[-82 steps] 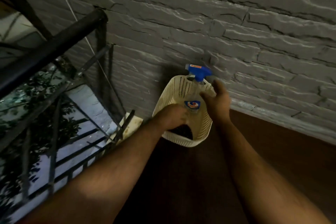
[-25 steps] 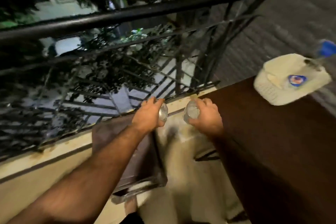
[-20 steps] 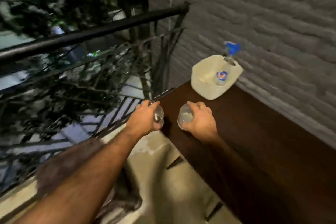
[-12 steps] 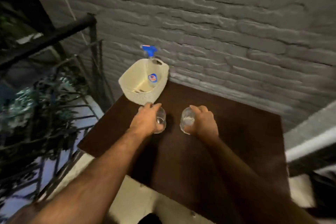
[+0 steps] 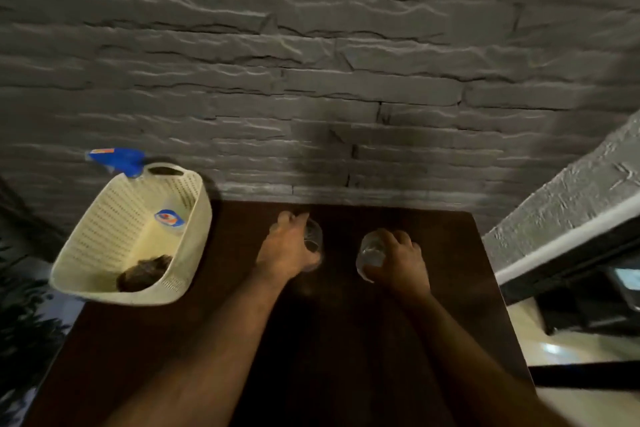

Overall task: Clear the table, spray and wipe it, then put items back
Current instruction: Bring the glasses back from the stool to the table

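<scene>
My left hand (image 5: 285, 250) grips a clear glass (image 5: 313, 243) and my right hand (image 5: 398, 262) grips a second clear glass (image 5: 370, 255). Both are over the back middle of the dark brown table (image 5: 329, 340), close to the wall. Whether the glasses touch the tabletop I cannot tell. At the table's back left corner stands a cream perforated basket (image 5: 104, 225). Inside it lean a spray bottle with a blue trigger head (image 5: 121, 159) and a dark crumpled cloth (image 5: 143, 274).
A grey stone-textured wall (image 5: 311, 62) runs right behind the table. At the right a grey wall corner with a white ledge (image 5: 571, 229) juts out. Dark foliage (image 5: 20, 305) shows beyond the table's left edge.
I have carried both glasses from beside the balcony railing over to the table. They have gone from the front part of the table toward the wall, and the view has swung right.
</scene>
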